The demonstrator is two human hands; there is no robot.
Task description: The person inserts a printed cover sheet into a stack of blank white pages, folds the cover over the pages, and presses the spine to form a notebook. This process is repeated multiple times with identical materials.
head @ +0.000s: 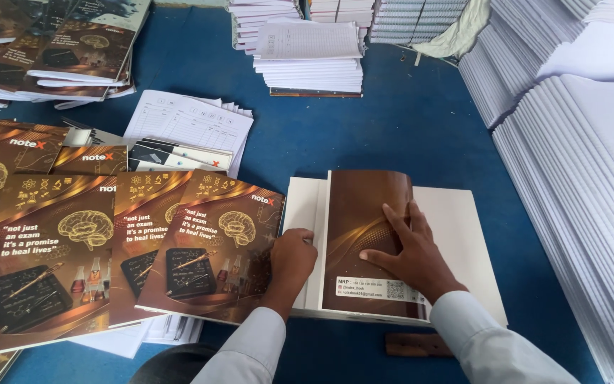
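Two hands work one brown glossy cover [365,213] lying over a white page block [463,242] on the blue worktop [392,128]. The right hand [410,252] presses flat, fingers spread; the left hand [291,257] curls, pinching its spine edge. The cover looks thin, bendy, slick; edges suit holding.
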